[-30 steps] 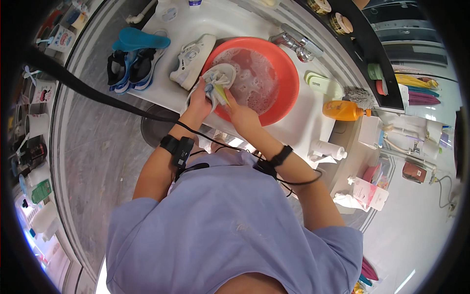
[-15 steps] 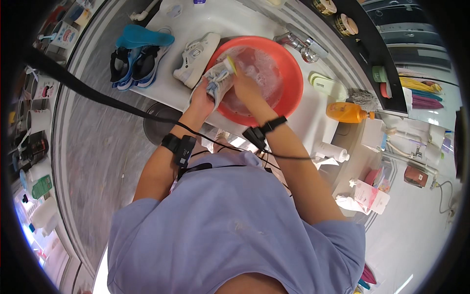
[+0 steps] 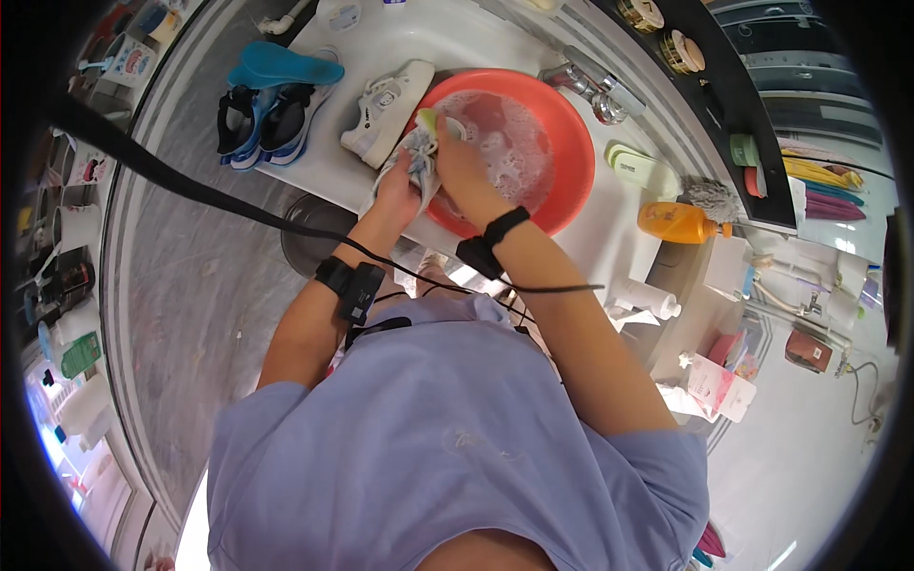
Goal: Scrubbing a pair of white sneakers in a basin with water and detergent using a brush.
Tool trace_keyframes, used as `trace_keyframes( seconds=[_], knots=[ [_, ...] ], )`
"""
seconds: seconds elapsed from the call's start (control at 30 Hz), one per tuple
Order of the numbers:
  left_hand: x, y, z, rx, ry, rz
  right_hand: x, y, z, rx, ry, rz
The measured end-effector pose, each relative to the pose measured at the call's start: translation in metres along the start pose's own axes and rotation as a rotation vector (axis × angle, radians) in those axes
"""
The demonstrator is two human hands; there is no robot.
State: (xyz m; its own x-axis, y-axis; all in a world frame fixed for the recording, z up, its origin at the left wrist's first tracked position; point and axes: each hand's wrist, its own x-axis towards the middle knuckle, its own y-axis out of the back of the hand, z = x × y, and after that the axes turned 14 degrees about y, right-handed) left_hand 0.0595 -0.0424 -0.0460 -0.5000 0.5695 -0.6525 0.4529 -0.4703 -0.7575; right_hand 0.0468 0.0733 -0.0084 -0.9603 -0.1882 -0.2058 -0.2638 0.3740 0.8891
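Observation:
My left hand (image 3: 396, 197) is closed around a white-and-grey sneaker (image 3: 417, 164) with laces, tilted over the left rim of a red basin (image 3: 575, 143). In my right hand (image 3: 461, 164) is a small yellow-green brush (image 3: 427, 119), pressed against the far end of the sneaker; the fingers hide most of its handle. Foamy water (image 3: 509, 143) fills the basin. Just left of the basin another white sneaker (image 3: 386, 112) lies on the white counter, close to the held one.
A pair of blue-and-black shoes (image 3: 267, 124) and teal insoles (image 3: 286, 67) sit at the counter's left. A faucet (image 3: 595, 95) stands behind the basin. To the right are a pale green soap dish (image 3: 640, 167), an orange bottle (image 3: 678, 223) and a white bottle (image 3: 647, 297). A dark cable (image 3: 219, 202) crosses the view.
My right hand and the brush have moved left across the sneaker, away from the middle of the basin. My left hand keeps its hold on the sneaker, nearly in place.

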Motion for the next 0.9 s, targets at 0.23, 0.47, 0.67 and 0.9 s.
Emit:
trace_keyframes(
  seconds=[0.23, 0.47, 0.67, 0.9],
  knots=[
    [0.005, -0.013, 0.004, -0.047, 0.08, -0.223, -0.002, 0.005, 0.05, -0.066, 0.044, 0.275],
    [-0.015, -0.016, 0.006, 0.022, 0.084, 0.055, -0.1, 0.03, -0.044, -0.021, 0.14, -0.154],
    [-0.008, -0.008, 0.004, 0.02, 0.022, -0.029, -0.033, 0.001, -0.019, 0.001, 0.096, 0.071],
    [-0.017, -0.035, -0.005, 0.268, 0.013, -0.092, -0.011, 0.007, 0.06, 0.024, -0.088, 0.333]
  ],
)
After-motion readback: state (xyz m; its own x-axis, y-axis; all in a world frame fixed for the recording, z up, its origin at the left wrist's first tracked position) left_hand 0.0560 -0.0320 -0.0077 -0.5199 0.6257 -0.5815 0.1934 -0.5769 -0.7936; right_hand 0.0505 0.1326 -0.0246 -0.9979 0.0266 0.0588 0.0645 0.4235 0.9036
